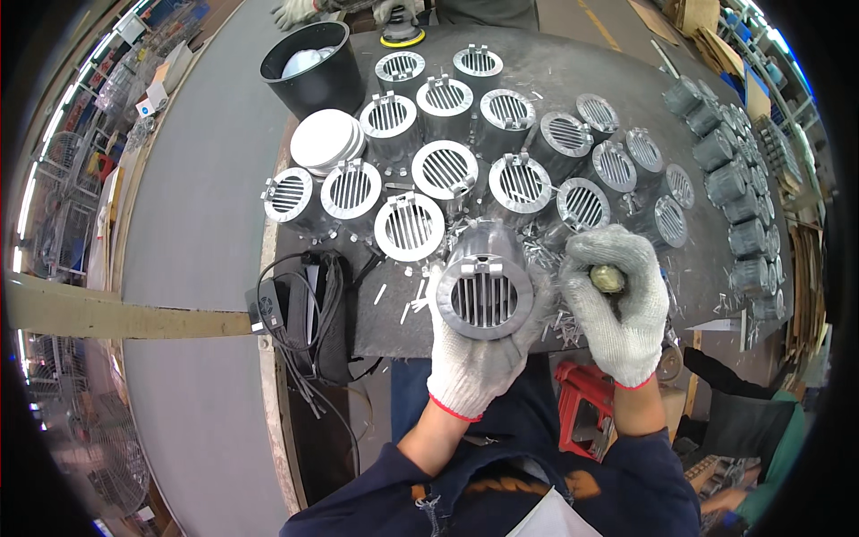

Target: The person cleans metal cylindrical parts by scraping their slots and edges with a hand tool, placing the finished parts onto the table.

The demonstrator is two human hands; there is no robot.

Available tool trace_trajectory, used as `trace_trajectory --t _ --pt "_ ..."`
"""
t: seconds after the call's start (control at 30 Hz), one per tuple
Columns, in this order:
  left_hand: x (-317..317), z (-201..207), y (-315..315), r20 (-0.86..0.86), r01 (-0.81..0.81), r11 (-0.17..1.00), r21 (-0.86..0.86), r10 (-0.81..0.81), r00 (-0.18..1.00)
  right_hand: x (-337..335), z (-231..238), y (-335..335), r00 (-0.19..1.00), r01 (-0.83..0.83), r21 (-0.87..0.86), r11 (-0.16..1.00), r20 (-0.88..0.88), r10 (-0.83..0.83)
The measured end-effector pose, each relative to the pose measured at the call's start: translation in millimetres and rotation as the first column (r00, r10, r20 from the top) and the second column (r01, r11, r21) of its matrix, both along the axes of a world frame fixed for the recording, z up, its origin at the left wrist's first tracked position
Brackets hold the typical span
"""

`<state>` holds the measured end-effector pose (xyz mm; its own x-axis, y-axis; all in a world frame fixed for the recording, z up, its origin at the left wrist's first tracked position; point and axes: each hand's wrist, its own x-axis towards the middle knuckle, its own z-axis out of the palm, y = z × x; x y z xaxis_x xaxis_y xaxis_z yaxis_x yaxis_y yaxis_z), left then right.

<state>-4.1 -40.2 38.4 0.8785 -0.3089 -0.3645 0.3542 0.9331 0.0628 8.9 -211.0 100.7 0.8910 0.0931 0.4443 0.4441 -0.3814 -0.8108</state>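
Note:
My left hand, in a white knit glove with a red cuff, is wrapped round a grey metal cylinder. The cylinder's flanged end, with a slotted round grate and a small hinge clip at the rim, is turned up toward me. My gloved right hand is curled round a yellowish, rounded thing; only its blunt end shows, so its kind is unclear. Just beyond both hands stand several similar grated cylinders. Small metal pins lie scattered between and around my hands.
A black bucket and stacked white discs stand at the far left. A black bag with cables lies on the near left. More cylinders line the right edge. Across the table, another person's gloved hand is near a sander.

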Motion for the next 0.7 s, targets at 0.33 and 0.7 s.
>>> trace_trajectory --t 0.33,0.7 --pt "-1.1 -8.4 0.6 0.022 0.008 1.0 -0.001 -0.008 1.0 -4.5 24.1 -6.1 0.985 0.048 0.051 0.998 0.164 -0.056" --pt "-6.2 -16.1 -0.2 0.36 -0.274 0.258 0.927 -0.397 0.844 -45.2 12.0 -34.3 0.938 0.002 0.578 0.816 -0.284 0.198"
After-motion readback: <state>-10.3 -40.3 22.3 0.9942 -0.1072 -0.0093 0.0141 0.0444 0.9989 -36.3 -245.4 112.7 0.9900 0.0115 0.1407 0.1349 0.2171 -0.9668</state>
